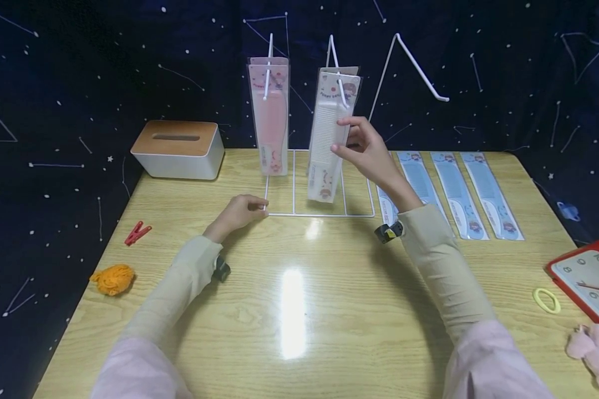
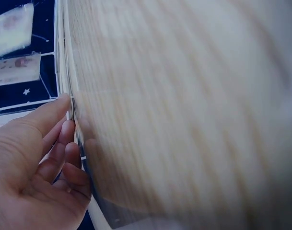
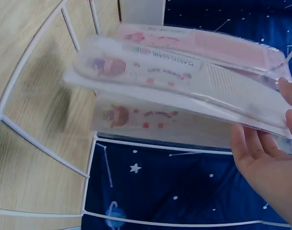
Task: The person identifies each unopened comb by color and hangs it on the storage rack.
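A white wire rack [image 1: 319,215] stands at the back of the table with three prongs rising above it. My left hand [image 1: 237,215] pinches the rack's front left corner; in the left wrist view, thumb and fingertips meet at the thin rod. With thumb and fingers, my right hand [image 1: 366,147] grips the right edge of a packaged white comb [image 1: 325,133], whose top is at the middle prong. Behind it hangs another white comb pack [image 3: 136,120]. Packaged pink combs [image 1: 271,119] hang from the left prong. The right prong [image 1: 421,66] carries nothing.
Several packaged blue combs [image 1: 471,194] lie at the back right. A wood-topped tissue box [image 1: 179,158] is at the back left. Nearer on the left are a red clip [image 1: 137,233] and orange bundle [image 1: 113,279]. A red clock [image 1: 591,282], yellow ring [image 1: 546,301] and pink plush [image 1: 596,352] sit right.
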Motion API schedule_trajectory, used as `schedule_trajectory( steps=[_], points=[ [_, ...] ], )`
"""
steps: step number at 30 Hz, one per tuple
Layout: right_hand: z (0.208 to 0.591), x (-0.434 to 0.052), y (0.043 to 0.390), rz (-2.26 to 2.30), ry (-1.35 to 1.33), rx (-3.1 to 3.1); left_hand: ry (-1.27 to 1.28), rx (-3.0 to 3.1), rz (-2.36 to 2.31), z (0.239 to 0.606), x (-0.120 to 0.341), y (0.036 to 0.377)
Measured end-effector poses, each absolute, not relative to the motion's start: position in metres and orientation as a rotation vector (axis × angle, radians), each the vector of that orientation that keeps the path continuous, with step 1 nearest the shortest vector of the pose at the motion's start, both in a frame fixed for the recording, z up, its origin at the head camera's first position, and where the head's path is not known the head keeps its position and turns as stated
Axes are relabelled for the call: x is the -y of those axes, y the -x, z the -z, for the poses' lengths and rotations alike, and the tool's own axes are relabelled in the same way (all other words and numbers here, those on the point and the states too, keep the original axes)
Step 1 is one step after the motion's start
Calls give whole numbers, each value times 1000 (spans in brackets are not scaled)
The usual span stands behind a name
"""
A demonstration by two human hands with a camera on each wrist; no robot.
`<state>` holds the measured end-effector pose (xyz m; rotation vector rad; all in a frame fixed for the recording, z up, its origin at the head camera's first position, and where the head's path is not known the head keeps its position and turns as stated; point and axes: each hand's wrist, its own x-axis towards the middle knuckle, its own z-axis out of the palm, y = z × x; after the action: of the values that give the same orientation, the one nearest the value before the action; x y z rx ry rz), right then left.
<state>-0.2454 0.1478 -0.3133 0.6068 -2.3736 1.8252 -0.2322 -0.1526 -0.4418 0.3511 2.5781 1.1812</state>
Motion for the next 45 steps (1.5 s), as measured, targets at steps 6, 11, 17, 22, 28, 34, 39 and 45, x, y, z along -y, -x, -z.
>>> schedule_trajectory(
  steps=[6, 11, 17, 22, 28, 34, 39, 45],
  points=[
    [319, -149, 256, -1816, -603, 2430, -367, -2583, -1187, 442, 152, 232],
    [330, -152, 256, -1830, -554, 2479, -368, -2580, -1189, 441, 152, 231],
    [342, -160, 252, -1824, -469, 2531, -351, -2579, -1183, 440, 151, 230],
    [349, -174, 241, -1774, -438, 2542, -342, -2573, -1178, 442, 151, 231],
    [355, -204, 223, -1706, -368, 2546, -352, -2569, -1182, 443, 152, 231],
    [363, -242, 207, -1659, -257, 2528, -349, -2565, -1200, 442, 152, 231],
    [366, -273, 195, -1570, -151, 2558, -361, -2581, -1181, 440, 152, 231],
    [377, -319, 193, -1450, 64, 2567, -375, -2607, -1163, 439, 151, 229]
  ],
)
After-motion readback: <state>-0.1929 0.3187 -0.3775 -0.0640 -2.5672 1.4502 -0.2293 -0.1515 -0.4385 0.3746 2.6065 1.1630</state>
